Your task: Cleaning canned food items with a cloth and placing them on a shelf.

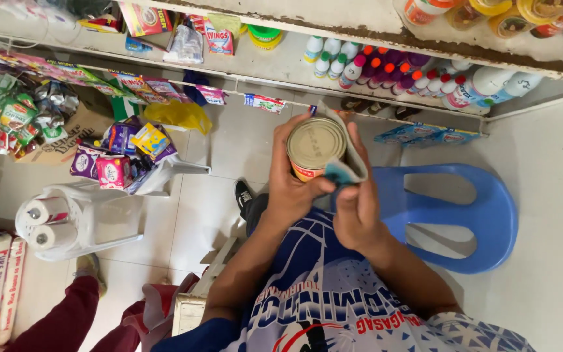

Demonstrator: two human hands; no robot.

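Above a blue plastic chair (490,221), the left hand (291,186) wraps a round tin can (315,148); the right hand (354,208) pinches a grey cloth (353,156) against its side.

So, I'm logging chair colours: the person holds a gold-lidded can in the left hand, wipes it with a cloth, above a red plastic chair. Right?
Not quite: the plastic chair is blue, not red, as the head view shows. The left hand does hold the gold-lidded can, and the right hand presses the cloth on it.

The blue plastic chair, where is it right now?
In the head view the blue plastic chair stands on the pale floor at the right, just beyond the right hand, below the shelf of bottles.
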